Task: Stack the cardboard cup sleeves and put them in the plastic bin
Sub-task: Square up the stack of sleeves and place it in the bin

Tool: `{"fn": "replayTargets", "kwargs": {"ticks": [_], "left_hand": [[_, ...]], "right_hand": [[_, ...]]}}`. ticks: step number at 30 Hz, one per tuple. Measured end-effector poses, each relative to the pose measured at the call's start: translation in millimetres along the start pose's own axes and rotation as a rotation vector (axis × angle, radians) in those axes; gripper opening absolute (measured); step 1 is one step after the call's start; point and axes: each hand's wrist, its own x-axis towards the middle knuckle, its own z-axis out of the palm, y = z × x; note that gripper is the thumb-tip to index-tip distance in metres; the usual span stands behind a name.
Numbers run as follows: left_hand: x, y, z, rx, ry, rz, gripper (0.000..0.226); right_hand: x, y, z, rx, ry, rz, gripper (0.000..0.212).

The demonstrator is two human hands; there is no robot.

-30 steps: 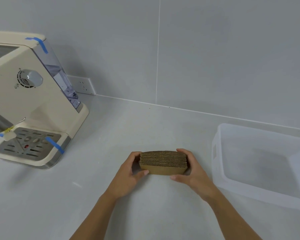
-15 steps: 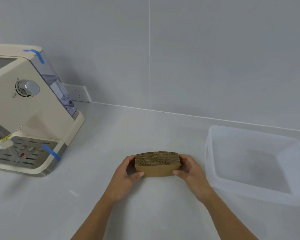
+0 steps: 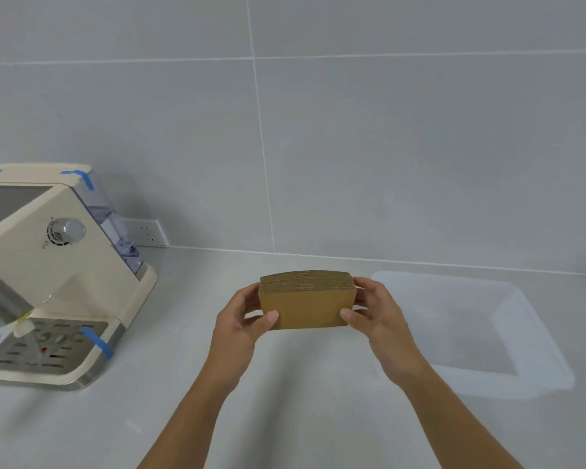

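Note:
A thick stack of brown cardboard cup sleeves (image 3: 307, 304) is held upright above the grey counter, its flat face toward me. My left hand (image 3: 242, 324) grips the stack's left end, thumb on the front face. My right hand (image 3: 378, 316) grips the right end the same way. The clear plastic bin (image 3: 528, 384) stands on the counter just right of my right hand; its inside holds nothing I can see.
A cream espresso machine (image 3: 48, 275) with blue tape strips and a metal drip tray stands at the left. A white wall socket (image 3: 148, 233) sits behind it. The grey tiled wall rises at the back of the counter (image 3: 301, 384).
Both hands have lifted the stack off the counter and tilted its face toward me. The view has tipped upward, showing more wall.

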Motion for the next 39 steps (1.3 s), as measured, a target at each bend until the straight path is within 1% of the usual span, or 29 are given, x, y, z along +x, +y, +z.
{"fn": "replayTargets", "kwargs": {"ticks": [4,9,13,15,18,20,24,27,32,35,39], "left_hand": [[0,18,36,-0.04,-0.034,0.027,0.038],[-2,28,90,-0.048,-0.086,0.02,0.037],[0,29,132,-0.037,-0.13,-0.017,0.036],[2,28,153,-0.02,-0.147,-0.041,0.034],[3,23,178,0.007,-0.162,-0.089,0.033],[5,19,191,0.0,-0.171,-0.141,0.031],[11,10,209,-0.003,-0.174,-0.291,0.03],[18,2,218,-0.018,-0.153,-0.412,0.028],[36,-14,229,0.027,-0.119,-0.6,0.026],[47,-20,233,0.074,-0.093,-0.678,0.018],[61,-27,235,0.118,-0.085,-0.744,0.023]], "right_hand": [[-11,-15,-32,0.056,0.065,-0.027,0.04],[-26,-21,-81,0.061,0.147,-0.017,0.038],[-34,-25,-120,0.067,0.198,0.018,0.049],[-35,-23,-140,0.074,0.225,0.053,0.051],[-33,-14,-166,0.071,0.251,0.104,0.043],[-30,-8,-179,0.075,0.261,0.144,0.036],[-22,3,-198,0.086,0.247,0.245,0.034],[-13,12,-206,0.082,0.254,0.328,0.036],[8,28,-213,0.023,0.237,0.485,0.044],[19,35,-212,-0.052,0.208,0.557,0.039],[36,43,-209,-0.086,0.241,0.616,0.031]]}}
